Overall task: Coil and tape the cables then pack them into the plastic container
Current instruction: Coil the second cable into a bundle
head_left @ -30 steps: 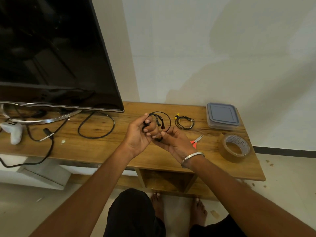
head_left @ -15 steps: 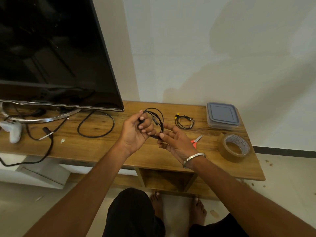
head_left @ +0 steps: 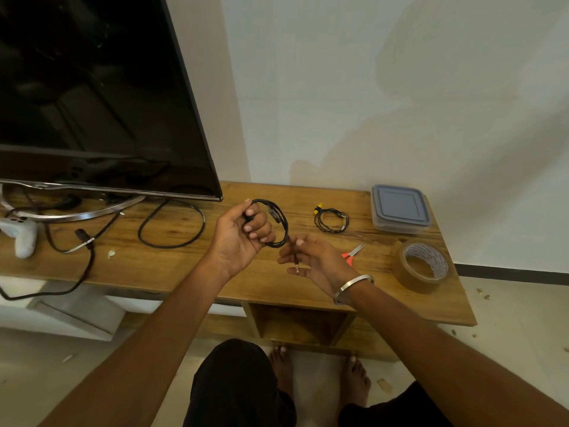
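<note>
I'm at the coiling step: my left hand (head_left: 243, 232) grips the thin black cable (head_left: 278, 223) as a round loop above the wooden table (head_left: 172, 263), while my right hand (head_left: 314, 257) pinches its loose end with the metal jack plug. Next, I judge, that tail must be tucked in, then taped from the glossy brown tape roll (head_left: 423, 266); the lidded plastic container (head_left: 399, 208) waits behind, near an already coiled cable (head_left: 332, 219)

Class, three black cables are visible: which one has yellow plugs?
The small coiled cable lying between the hands and the lidded plastic container; the others show none.
</note>
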